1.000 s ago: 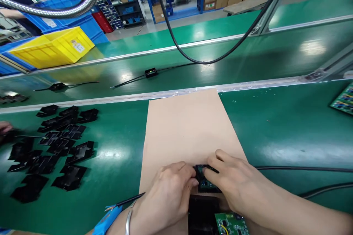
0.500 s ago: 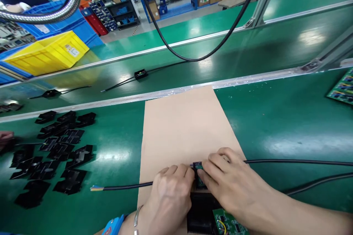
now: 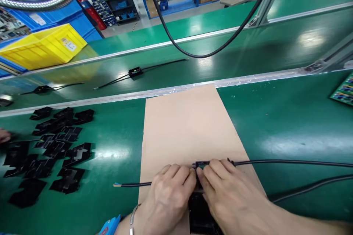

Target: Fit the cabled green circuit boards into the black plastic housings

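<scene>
My left hand (image 3: 172, 187) is closed over a black cable (image 3: 135, 184), whose stripped end with coloured wires sticks out to the left. My right hand (image 3: 230, 187) has its fingers bent and pressed on a small black housing (image 3: 202, 163), which holds a green circuit board. Both thumbs and index fingers meet close together at the housing's left end, so the exact grip there is hidden. Another black cable (image 3: 275, 161) leaves the housing's right side. Below the hands, a larger black case (image 3: 200, 213) lies partly covered by my right hand.
Brown cardboard (image 3: 182, 125) lies under the work. Several black plastic shells (image 3: 66, 154) are spread at left, near another person's hand (image 3: 4, 136). A wired housing (image 3: 135, 72) rests beyond the metal rail. A yellow bin (image 3: 44, 47) stands back left, circuit boards (image 3: 344, 91) far right; a black cable loop (image 3: 202, 56) hangs ahead.
The stripped cable end has moved right, with less cable showing left of my left hand. My right hand has shifted lower and now covers the green board near the bottom edge.
</scene>
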`<state>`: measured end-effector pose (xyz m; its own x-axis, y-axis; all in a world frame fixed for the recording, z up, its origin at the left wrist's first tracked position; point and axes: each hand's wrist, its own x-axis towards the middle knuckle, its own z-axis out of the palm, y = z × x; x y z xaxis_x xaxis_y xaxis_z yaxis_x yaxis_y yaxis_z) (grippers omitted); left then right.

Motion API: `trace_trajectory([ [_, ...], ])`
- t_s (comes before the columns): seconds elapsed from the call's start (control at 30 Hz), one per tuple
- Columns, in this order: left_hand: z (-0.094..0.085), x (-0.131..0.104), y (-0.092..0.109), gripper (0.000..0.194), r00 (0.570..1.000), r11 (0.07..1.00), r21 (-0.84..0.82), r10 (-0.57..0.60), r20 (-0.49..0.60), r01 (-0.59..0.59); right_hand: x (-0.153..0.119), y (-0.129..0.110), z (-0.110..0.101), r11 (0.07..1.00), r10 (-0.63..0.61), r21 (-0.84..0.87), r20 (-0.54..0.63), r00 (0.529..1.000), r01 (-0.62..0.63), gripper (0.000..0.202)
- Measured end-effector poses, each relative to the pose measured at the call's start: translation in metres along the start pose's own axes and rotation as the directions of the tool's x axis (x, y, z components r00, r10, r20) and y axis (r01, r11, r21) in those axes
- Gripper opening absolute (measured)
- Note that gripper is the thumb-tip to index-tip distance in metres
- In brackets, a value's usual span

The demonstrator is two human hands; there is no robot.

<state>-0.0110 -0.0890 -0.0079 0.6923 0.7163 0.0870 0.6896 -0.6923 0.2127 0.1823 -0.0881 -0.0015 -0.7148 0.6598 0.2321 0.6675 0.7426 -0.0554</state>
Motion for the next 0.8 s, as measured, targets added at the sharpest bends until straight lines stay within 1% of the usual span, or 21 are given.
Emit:
trace_trajectory([
  [0.1,-0.002,0.003,0.000,0.015,0.992,0.992,0.051,0.113,0.056,-0.116,0.006,-0.009,0.002,0.998,-0.009,0.068,0.088,0.996,0.003,0.006],
  [0.17,-0.002,0.005,0.000,0.017,0.978,0.975,0.111,0.182,0.097,-0.192,0.010,-0.010,0.003,0.987,-0.036,0.159,0.165,0.986,0.010,0.008],
  [0.23,-0.001,0.004,-0.002,0.019,0.974,0.968,0.128,0.201,0.104,-0.214,0.014,-0.008,0.002,0.973,-0.044,0.232,0.207,0.977,-0.005,0.009],
  [0.3,0.002,0.002,-0.005,0.022,0.980,0.980,0.072,0.178,0.086,-0.185,0.015,-0.002,-0.002,0.959,-0.015,0.279,0.224,0.974,-0.050,0.010],
  [0.4,0.003,0.001,-0.009,0.023,0.995,0.996,-0.033,0.089,0.045,-0.088,0.009,0.016,-0.015,0.927,0.051,0.351,0.225,0.973,-0.130,0.015],
  [0.5,-0.004,0.003,-0.009,0.021,1.000,0.992,-0.124,-0.012,0.024,0.015,-0.004,0.038,-0.026,0.907,0.117,0.375,0.214,0.970,-0.192,0.013],
  [0.53,-0.007,0.005,-0.008,0.020,0.999,0.986,-0.166,-0.020,0.028,0.024,-0.008,0.044,-0.028,0.907,0.134,0.365,0.220,0.966,-0.209,0.011],
  [0.57,-0.011,0.007,-0.008,0.020,0.999,0.978,-0.209,-0.001,0.038,0.009,-0.011,0.048,-0.029,0.910,0.148,0.350,0.228,0.962,-0.223,0.011],
  [0.6,-0.015,0.011,-0.008,0.019,0.998,0.969,-0.246,0.041,0.052,-0.027,-0.014,0.050,-0.028,0.913,0.154,0.336,0.239,0.959,-0.230,0.010],
  [0.67,-0.021,0.018,-0.010,0.020,0.985,0.950,-0.288,0.151,0.086,-0.121,-0.014,0.051,-0.024,0.921,0.151,0.314,0.255,0.955,-0.229,0.006],
  [0.73,-0.023,0.025,-0.015,0.020,0.966,0.938,-0.286,0.234,0.112,-0.194,-0.011,0.050,-0.020,0.938,0.143,0.276,0.242,0.960,-0.210,0.005],
  [0.8,-0.021,0.029,-0.020,0.018,0.957,0.935,-0.260,0.272,0.096,-0.240,-0.006,0.048,-0.018,0.960,0.117,0.228,0.208,0.971,-0.164,0.006],
])
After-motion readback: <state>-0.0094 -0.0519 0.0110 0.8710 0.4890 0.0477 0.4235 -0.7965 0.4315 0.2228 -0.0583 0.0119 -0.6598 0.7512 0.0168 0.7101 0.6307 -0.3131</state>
